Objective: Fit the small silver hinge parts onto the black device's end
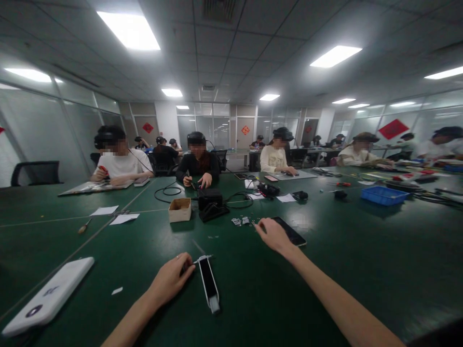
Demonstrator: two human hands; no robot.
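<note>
My left hand (pixel 174 275) rests on the green table with its fingers curled at the upper end of a white-framed device with a dark face (pixel 208 279). What those fingers grip, if anything, is too small to tell. Farther forward and to the right, my right hand (pixel 270 233) reaches down with bent fingers beside a scatter of small metal parts (pixel 246 220); its fingertips are too small to make out. A black phone-like slab (pixel 289 231) lies partly behind my right hand and wrist.
A white power-bank-like device (pixel 50 295) lies at the left. Ahead stand a small open box (pixel 180 210) and a black unit (pixel 210 202) with cables. A blue tray (pixel 384 195) is at the right. Several people sit across the table (pixel 144 250).
</note>
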